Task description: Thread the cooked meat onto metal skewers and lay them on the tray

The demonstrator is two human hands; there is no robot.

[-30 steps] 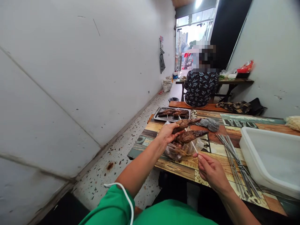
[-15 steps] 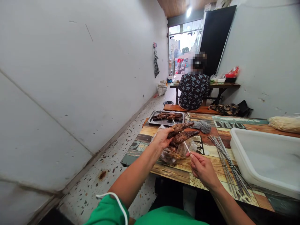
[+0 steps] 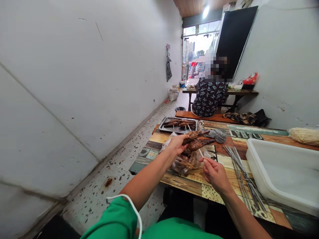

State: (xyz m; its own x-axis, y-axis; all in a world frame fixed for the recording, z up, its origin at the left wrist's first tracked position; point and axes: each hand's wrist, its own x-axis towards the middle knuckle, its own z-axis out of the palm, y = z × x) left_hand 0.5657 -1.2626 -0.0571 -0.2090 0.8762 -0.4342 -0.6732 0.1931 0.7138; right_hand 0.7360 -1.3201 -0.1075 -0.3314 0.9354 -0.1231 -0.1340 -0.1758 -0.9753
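Two dark brown cooked pieces with long tapered ends, which look like duck heads (image 3: 199,145), lie side by side over a clear plastic bag (image 3: 183,167). My left hand (image 3: 177,143) is closed around their thick ends. A thin white skewer (image 3: 200,153) runs through them, its tip showing above the upper one. My right hand (image 3: 214,172) pinches the skewer's lower end between thumb and fingers. More brown pieces sit in the bag beneath. Behind, a metal tray (image 3: 163,128) holds several similar skewered pieces.
Several metal skewers (image 3: 245,177) lie right of my right hand, beside a white plastic tub (image 3: 259,176). A grey cloth (image 3: 217,135) rests behind the meat. A bag of pale sticks (image 3: 304,135) is at the far right. A person (image 3: 210,96) sits ahead at another table.
The skewer's tip sticks out farther above the upper duck head. Both hands keep their grips; the whole view has shifted slightly.
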